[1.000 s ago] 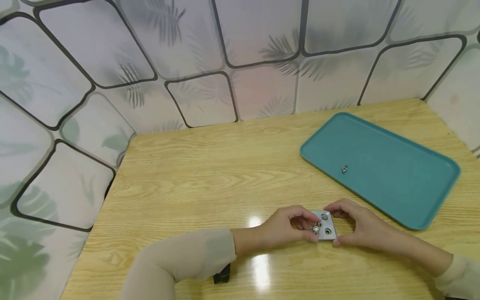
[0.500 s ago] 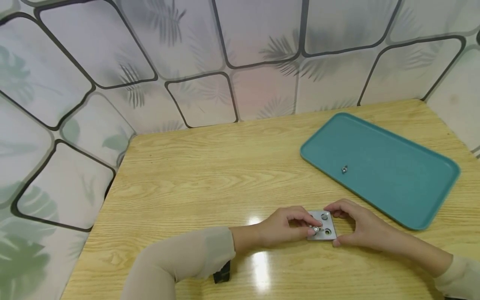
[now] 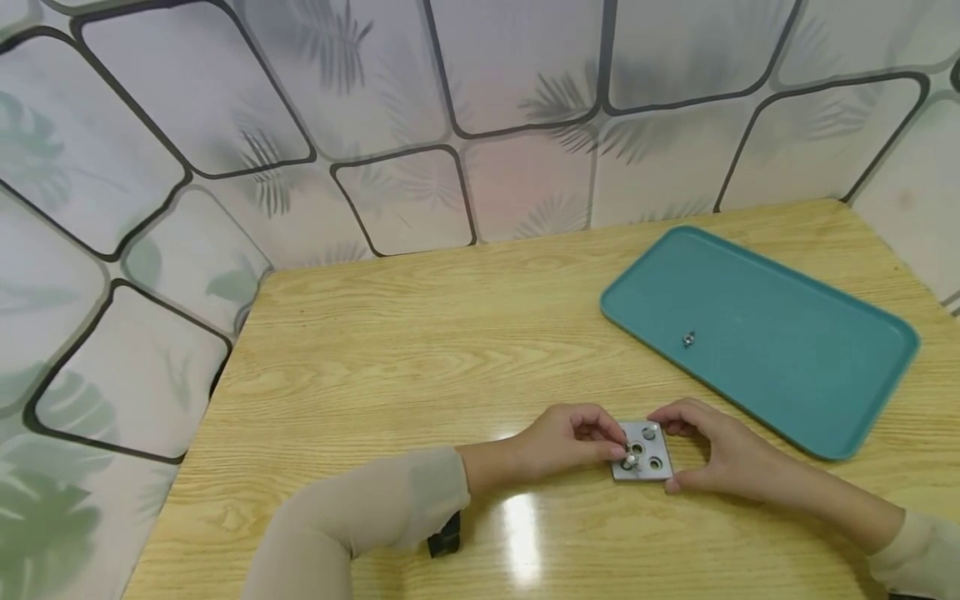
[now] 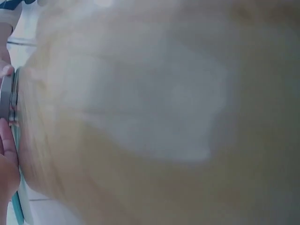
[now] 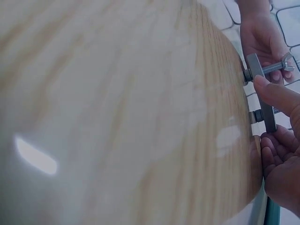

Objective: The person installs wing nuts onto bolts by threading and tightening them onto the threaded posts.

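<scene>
A square metal plate (image 3: pixel 645 468) with several round holes lies near the front of the wooden table. Standing in its near-left hole is a wing bolt (image 3: pixel 632 459), whose winged head and threaded shank (image 5: pixel 272 68) show from the side in the right wrist view. My left hand (image 3: pixel 566 442) pinches the bolt's wing between thumb and index finger. From the right, my right hand (image 3: pixel 720 450) grips the plate, index finger at the far corner and thumb at the near one. Round metal feet (image 5: pixel 256 116) project from the plate's underside.
A teal tray (image 3: pixel 795 350) lies at a slant on the right, beyond my right hand. On it sits a small metal wing nut (image 3: pixel 689 339). A patterned curtain (image 3: pixel 525 183) rises behind the table (image 3: pixel 420 333). A black block (image 3: pixel 445 537) shows under my left cuff.
My left fingers have drawn back slightly to the left, uncovering the plate's middle hole and left edge. The bolt's wings have turned. My right hand and the plate stay put.
</scene>
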A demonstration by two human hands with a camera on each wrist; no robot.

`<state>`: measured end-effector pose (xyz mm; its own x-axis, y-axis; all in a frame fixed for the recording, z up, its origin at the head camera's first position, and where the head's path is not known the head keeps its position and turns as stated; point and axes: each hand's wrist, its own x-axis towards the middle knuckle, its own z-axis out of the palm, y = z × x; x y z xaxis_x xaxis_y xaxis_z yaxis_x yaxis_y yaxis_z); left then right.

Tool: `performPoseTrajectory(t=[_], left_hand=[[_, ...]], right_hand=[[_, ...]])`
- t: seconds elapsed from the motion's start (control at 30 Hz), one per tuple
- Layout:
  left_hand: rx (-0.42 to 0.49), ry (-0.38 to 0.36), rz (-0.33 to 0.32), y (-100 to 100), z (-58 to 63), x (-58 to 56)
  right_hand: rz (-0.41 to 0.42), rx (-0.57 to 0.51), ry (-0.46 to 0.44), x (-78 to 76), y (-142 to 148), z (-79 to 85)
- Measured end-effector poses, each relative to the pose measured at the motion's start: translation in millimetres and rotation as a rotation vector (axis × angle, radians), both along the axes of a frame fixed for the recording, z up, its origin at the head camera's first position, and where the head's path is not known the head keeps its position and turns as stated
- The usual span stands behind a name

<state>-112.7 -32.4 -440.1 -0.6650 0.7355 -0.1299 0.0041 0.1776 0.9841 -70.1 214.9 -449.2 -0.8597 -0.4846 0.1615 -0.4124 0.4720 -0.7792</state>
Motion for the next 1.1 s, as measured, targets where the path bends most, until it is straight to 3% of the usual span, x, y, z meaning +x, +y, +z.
performPoseTrajectory(t=[0.27,0.53,0.73,1.1], left_hand=[[-0.028,0.017,-0.090,-2,5.8,-6.5],[-0.044,0.014,-0.040,4,8.5,-13.3],[-0.051,0.024,-0.146,6,9.3,-12.2],[-0.038,0.087,-0.227,4,2.7,-14.3]], right_hand=[[0.008,-0.005,-0.012,-1.0,0,1.2],[0.003,-0.007,-0.034,-0.9,1,0.0],[-0.007,-0.003,-0.004,-0.6,1,-0.1],[-0.012,-0.007,-0.014,0.4,0,1.7]])
